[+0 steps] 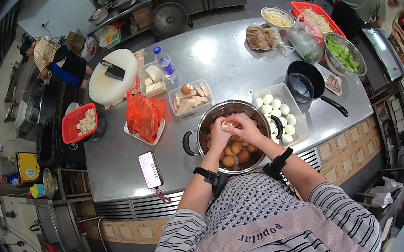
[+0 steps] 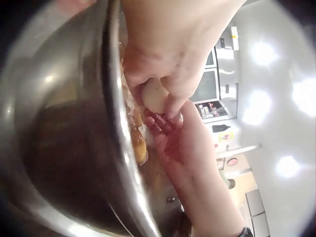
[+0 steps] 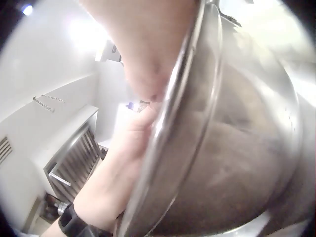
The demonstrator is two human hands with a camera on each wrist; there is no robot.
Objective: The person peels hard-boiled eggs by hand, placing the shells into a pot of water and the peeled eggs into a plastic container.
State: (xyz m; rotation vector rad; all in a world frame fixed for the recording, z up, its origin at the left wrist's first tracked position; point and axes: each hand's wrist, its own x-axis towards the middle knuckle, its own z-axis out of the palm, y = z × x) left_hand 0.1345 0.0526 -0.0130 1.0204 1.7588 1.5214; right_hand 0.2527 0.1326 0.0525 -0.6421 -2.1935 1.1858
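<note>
Both hands are close together over a two-handled steel pot [image 1: 197, 138]. My left hand [image 1: 219, 135] grips an egg [image 2: 156, 96], its pale surface showing between thumb and fingers in the left wrist view. My right hand [image 1: 247, 129] meets the left at the egg, its curved fingers right against it. A patch of brown shell shows between the hands in the head view. Several brown eggs [image 1: 236, 147] lie in the pot below. In the right wrist view the pot's wall [image 3: 217, 163] hides the fingers. Several peeled white eggs [image 1: 285, 109] lie in a pale tray [image 1: 301, 130] right of the pot.
Left of the pot are a phone [image 1: 149, 169], a red plastic bag [image 1: 144, 115] and a container of pale strips [image 1: 180, 109] with a brown egg on top. A black saucepan [image 1: 304, 81] stands beyond the tray, its handle pointing toward the table's right edge. Two people work farther off.
</note>
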